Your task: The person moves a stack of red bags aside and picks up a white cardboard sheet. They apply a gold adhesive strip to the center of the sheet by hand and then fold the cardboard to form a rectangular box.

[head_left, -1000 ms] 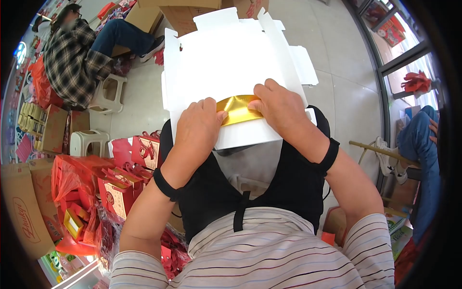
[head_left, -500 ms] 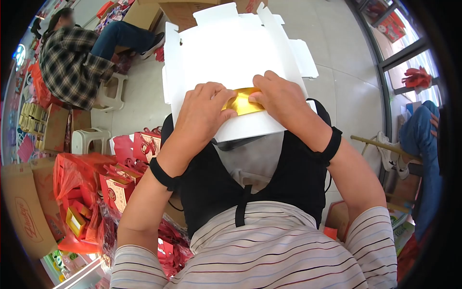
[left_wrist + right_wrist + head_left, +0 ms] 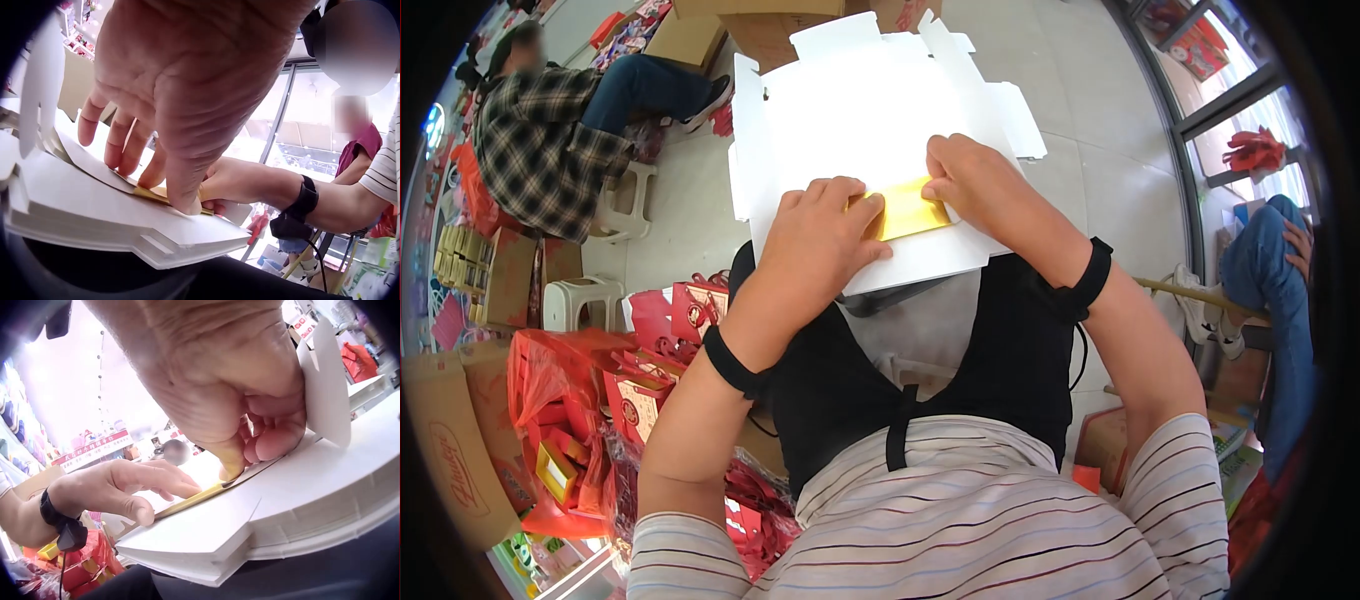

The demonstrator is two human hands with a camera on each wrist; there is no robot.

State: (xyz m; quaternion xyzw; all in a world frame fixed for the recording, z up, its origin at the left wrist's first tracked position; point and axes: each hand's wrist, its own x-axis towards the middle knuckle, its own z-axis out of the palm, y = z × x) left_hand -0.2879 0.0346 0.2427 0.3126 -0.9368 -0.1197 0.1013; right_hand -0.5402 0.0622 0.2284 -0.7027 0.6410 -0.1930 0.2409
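Note:
A stack of flat white cardboard box blanks (image 3: 850, 120) rests on the person's lap, with cut flaps round its edges. Near its front edge lies a shiny gold card strip (image 3: 915, 209). Over the strip's left end, the left hand (image 3: 818, 235) presses with fairly straight fingers, its thumb toward the front edge. The right hand (image 3: 990, 190) pinches the strip's right end, thumb against curled fingers. In the right wrist view the gold strip (image 3: 190, 501) appears as a thin edge between both hands. The left wrist view shows the left fingertips (image 3: 128, 164) touching the sheet beside the gold.
Red gift boxes and bags (image 3: 640, 395) crowd the floor at left, near a brown carton (image 3: 455, 440) and a white stool (image 3: 582, 300). Another person in plaid (image 3: 550, 150) sits at upper left. At right, a jeans-clad leg (image 3: 1268, 260) stands near a glass door.
The left hand has shifted from gripping the strip's left end to lying flatter across it. The gold strip looked arched at first and is straighter now. The right hand keeps its pinch.

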